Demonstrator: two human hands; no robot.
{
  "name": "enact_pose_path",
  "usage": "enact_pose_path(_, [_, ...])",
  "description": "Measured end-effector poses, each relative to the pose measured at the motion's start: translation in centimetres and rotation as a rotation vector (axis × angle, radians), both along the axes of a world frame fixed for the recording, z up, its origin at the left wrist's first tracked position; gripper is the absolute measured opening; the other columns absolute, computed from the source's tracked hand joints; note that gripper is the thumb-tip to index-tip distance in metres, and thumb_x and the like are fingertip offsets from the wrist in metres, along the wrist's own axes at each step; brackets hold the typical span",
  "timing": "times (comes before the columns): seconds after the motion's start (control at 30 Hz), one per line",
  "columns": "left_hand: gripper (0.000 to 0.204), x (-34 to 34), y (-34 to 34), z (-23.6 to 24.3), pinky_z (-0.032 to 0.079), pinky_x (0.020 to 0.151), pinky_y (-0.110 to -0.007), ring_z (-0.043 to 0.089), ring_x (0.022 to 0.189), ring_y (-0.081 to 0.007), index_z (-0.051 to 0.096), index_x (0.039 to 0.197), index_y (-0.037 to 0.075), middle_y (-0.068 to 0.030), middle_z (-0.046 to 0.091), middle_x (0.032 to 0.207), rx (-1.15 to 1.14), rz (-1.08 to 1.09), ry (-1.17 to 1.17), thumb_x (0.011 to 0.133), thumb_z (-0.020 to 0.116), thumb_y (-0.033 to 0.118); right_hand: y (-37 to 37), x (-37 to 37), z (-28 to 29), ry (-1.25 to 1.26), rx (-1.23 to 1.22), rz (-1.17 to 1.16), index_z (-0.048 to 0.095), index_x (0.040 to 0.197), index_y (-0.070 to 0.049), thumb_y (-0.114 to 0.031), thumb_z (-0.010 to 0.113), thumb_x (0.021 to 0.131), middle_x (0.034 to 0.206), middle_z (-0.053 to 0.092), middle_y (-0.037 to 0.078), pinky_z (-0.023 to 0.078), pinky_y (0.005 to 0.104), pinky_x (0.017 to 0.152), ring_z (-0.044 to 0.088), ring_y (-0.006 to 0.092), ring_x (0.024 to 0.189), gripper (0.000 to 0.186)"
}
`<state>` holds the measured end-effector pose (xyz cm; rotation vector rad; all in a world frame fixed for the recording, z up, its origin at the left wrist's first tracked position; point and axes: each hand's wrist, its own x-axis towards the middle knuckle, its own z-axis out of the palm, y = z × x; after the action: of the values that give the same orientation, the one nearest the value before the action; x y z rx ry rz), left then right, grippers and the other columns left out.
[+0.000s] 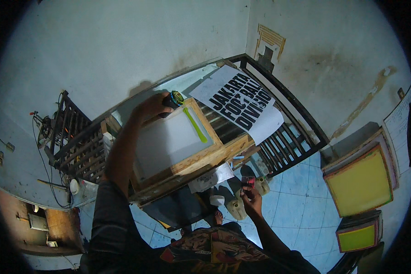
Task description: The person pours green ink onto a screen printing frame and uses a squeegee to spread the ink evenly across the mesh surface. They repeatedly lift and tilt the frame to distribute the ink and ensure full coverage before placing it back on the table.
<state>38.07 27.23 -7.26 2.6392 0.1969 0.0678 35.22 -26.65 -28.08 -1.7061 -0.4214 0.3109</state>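
A dark jar (pixel 175 99) is tipped on its side over the far edge of a wooden frame (pixel 202 160), its mouth, smeared yellow-green, toward the right. The person's left hand (pixel 157 105) grips it from the left, fingers wrapped round its body. Just below the mouth, a bright green streak (pixel 195 125) of thick paint runs down the right part of the frame's pale mesh (pixel 166 139). Lower down, past the near edge of the frame, the right hand (pixel 251 200) is closed on a small red thing (pixel 248 181); from here it could be a lid or a little box, I can't make out which.

To the right of the frame, a white sheet (pixel 242 98) with bold black lettering lies aslant on the dark slatted surface (pixel 289 150), its near corner curling down. Beyond, pale blue tiles (pixel 301 182) cover the floor. Off to the right, yellow-faced panels (pixel 360 183) lean against the stained wall (pixel 338 64), and a smaller yellow-green one (pixel 357 238) stands below them.
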Motion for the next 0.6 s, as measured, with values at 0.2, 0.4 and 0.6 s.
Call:
enact_pose_path(0.2, [0.056, -0.1, 0.5, 0.4, 0.047, 0.086, -0.036, 0.06, 0.096, -0.0213, 0.056, 0.119, 0.002, -0.0133, 0.064, 0.106, -0.224, 0.051, 0.123, 0.079, 0.072, 0.039, 0.0, -0.1, 0.2, -0.03, 0.016, 0.0, 0.064, 0.106, -0.002, -0.005, 0.064, 0.087, 0.089, 0.062, 0.008, 0.05, 0.0298, 0.072, 0.063, 0.0152, 0.078, 0.019])
enact_pose_path(0.4, [0.05, -1.3, 1.5, -0.8, 0.048, 0.078, -0.031, 0.059, 0.088, -0.0158, 0.058, 0.115, 0.005, -0.0062, 0.064, 0.102, -0.53, 0.178, 0.125, 0.084, 0.065, 0.044, 0.3, 0.7, -1.1, 0.029, 0.145, 0.056, 0.06, 0.106, -0.001, 0.0, 0.05, 0.09, 0.09, 0.061, 0.006, 0.048, 0.0291, 0.073, 0.06, 0.0145, 0.08, 0.02])
enact_pose_path(0.6, [0.046, -4.5, -6.7, 4.0, 0.05, 0.075, -0.03, 0.059, 0.083, -0.0131, 0.058, 0.115, 0.006, -0.0043, 0.062, 0.096, -0.942, 0.426, -0.04, 0.087, 0.065, 0.041, 2.3, 2.5, 2.3, -0.016, 0.24, 0.046, 0.045, 0.128, -0.003, 0.0, 0.049, 0.093, 0.115, 0.056, 0.01, 0.045, 0.0312, 0.088, 0.056, 0.0168, 0.102, 0.036])
